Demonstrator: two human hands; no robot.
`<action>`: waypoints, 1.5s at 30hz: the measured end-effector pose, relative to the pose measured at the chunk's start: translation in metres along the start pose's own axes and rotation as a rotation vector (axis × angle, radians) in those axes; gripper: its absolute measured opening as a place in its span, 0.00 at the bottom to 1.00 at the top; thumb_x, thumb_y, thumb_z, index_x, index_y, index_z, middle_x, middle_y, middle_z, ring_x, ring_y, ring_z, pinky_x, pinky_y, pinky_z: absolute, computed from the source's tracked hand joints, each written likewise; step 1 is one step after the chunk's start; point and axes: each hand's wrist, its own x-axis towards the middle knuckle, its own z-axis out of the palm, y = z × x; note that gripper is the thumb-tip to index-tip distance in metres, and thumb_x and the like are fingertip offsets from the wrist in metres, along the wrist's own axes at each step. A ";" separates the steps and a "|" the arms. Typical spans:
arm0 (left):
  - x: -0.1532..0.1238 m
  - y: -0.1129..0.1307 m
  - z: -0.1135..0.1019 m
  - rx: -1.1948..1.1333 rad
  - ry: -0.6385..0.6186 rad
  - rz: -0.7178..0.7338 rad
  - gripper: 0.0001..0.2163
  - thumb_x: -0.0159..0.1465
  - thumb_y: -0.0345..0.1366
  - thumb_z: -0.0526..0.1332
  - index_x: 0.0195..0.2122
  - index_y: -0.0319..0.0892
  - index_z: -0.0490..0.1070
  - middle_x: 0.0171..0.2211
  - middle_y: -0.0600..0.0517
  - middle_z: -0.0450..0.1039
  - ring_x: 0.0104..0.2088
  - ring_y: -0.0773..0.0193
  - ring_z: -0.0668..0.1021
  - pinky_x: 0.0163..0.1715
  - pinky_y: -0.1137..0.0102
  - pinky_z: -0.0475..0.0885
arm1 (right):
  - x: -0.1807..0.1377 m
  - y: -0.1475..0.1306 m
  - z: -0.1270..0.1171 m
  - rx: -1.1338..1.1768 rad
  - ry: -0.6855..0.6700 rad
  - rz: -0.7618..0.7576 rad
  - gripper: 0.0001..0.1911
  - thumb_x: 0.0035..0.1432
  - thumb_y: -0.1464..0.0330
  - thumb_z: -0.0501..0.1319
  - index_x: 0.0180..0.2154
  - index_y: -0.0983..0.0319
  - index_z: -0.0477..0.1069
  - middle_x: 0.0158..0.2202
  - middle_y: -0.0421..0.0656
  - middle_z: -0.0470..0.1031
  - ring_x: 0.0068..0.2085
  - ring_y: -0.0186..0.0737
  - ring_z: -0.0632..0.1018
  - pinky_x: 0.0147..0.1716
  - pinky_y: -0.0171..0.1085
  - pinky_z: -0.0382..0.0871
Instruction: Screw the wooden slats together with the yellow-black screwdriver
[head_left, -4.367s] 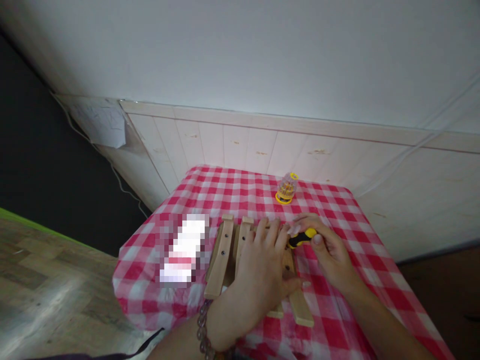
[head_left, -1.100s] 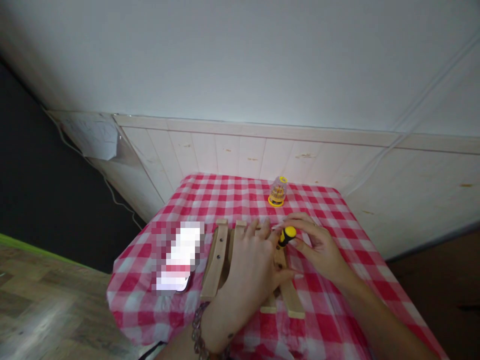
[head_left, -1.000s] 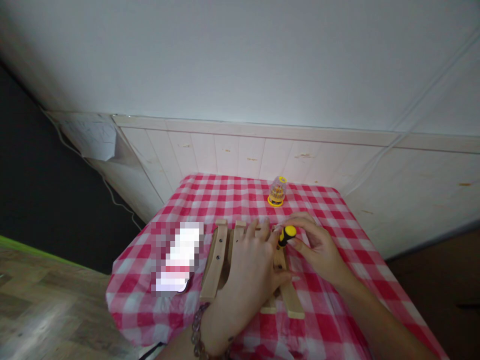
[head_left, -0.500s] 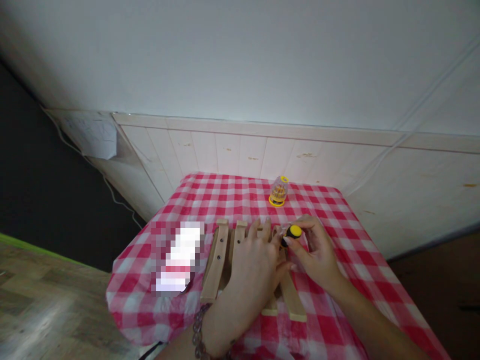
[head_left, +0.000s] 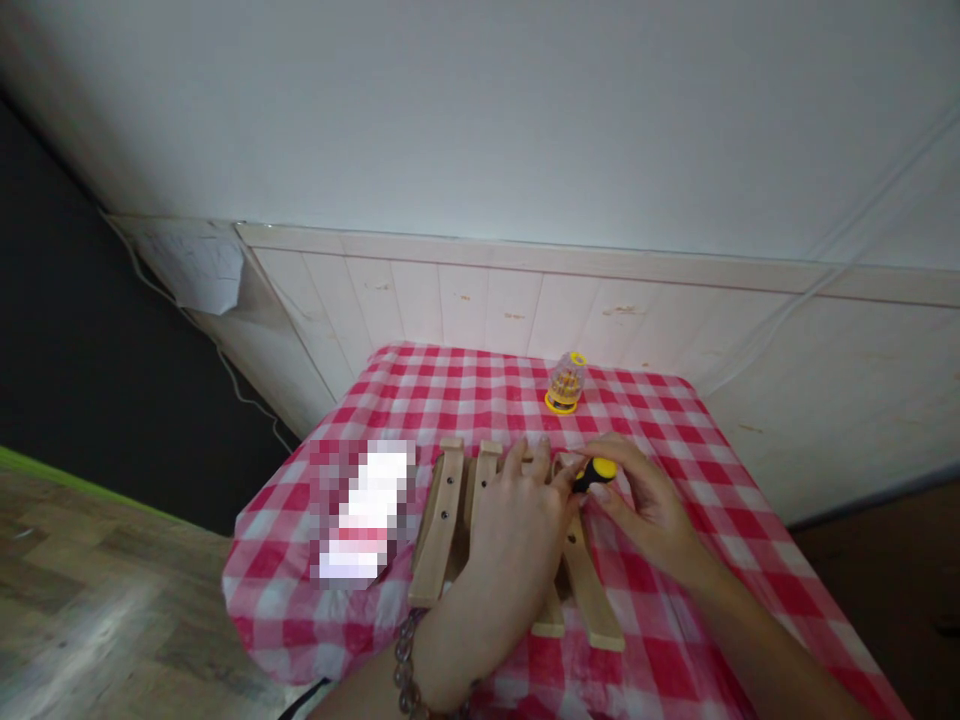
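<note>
My right hand (head_left: 652, 505) is closed around a screwdriver (head_left: 605, 470) with a black and yellow handle. The tool lies at a slant, its tip end toward my left hand (head_left: 517, 520). That hand rests, fingers stretched, across a wooden slatted piece (head_left: 435, 545). Its index finger and thumb come close to the screwdriver's tip end; whether they pinch anything is hidden. Dark screw heads or holes show in the left slats, and a dark hole shows in the right slat (head_left: 592, 595). My left hand covers much of the middle slats.
A clear bit case with yellow rims (head_left: 566, 383) stands behind the wood. To the left lies a pixelated bright object, seemingly a phone (head_left: 367, 510). A red-and-white checked cloth (head_left: 465, 375) covers the table, which meets a panelled wall (head_left: 495, 300).
The screwdriver has tilted further over to the right. My left thumb has drawn up toward the index finger, baring a hole in the right slat. The whole view has shifted slightly.
</note>
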 end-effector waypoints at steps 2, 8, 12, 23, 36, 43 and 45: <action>0.000 -0.001 0.001 0.000 -0.004 0.007 0.15 0.72 0.34 0.61 0.60 0.43 0.72 0.56 0.44 0.76 0.60 0.46 0.74 0.55 0.50 0.75 | 0.002 -0.002 -0.009 0.008 -0.091 0.002 0.18 0.70 0.61 0.59 0.59 0.47 0.72 0.52 0.45 0.82 0.54 0.47 0.81 0.53 0.45 0.78; 0.001 0.000 0.001 0.002 -0.017 0.010 0.14 0.72 0.38 0.62 0.56 0.43 0.75 0.58 0.44 0.75 0.61 0.46 0.73 0.58 0.51 0.73 | 0.009 0.000 -0.031 0.058 -0.278 0.147 0.18 0.70 0.56 0.57 0.56 0.53 0.77 0.46 0.48 0.86 0.48 0.49 0.86 0.50 0.48 0.81; -0.001 0.001 -0.005 -0.005 -0.040 -0.009 0.21 0.66 0.44 0.69 0.58 0.43 0.74 0.62 0.42 0.72 0.61 0.41 0.73 0.57 0.46 0.73 | 0.006 0.006 -0.026 0.072 -0.174 0.154 0.17 0.67 0.55 0.60 0.50 0.54 0.80 0.44 0.48 0.86 0.46 0.49 0.86 0.47 0.45 0.81; -0.003 0.003 -0.011 -0.017 -0.077 0.000 0.33 0.58 0.45 0.75 0.63 0.42 0.70 0.64 0.41 0.70 0.62 0.40 0.71 0.59 0.48 0.72 | -0.003 0.012 -0.007 -0.025 0.072 0.126 0.13 0.64 0.54 0.64 0.42 0.56 0.76 0.37 0.46 0.83 0.38 0.47 0.84 0.37 0.43 0.80; -0.004 0.003 -0.007 -0.010 -0.029 0.008 0.27 0.62 0.48 0.71 0.59 0.40 0.72 0.63 0.39 0.71 0.62 0.39 0.72 0.58 0.47 0.73 | -0.008 0.004 0.026 -0.273 0.400 0.052 0.08 0.62 0.66 0.66 0.39 0.56 0.67 0.32 0.39 0.70 0.30 0.39 0.75 0.29 0.39 0.73; 0.001 0.003 -0.004 0.009 0.035 0.028 0.17 0.70 0.39 0.65 0.58 0.42 0.73 0.57 0.41 0.76 0.57 0.45 0.77 0.55 0.50 0.76 | -0.002 0.007 0.017 -0.099 0.280 0.154 0.11 0.65 0.62 0.63 0.49 0.52 0.70 0.37 0.40 0.73 0.36 0.43 0.77 0.39 0.44 0.75; 0.001 0.003 -0.004 0.000 0.057 0.027 0.14 0.71 0.38 0.64 0.56 0.43 0.74 0.55 0.42 0.77 0.56 0.46 0.78 0.54 0.50 0.76 | 0.002 0.006 0.010 -0.093 0.190 0.125 0.06 0.67 0.62 0.61 0.45 0.52 0.74 0.38 0.42 0.76 0.39 0.44 0.78 0.42 0.44 0.75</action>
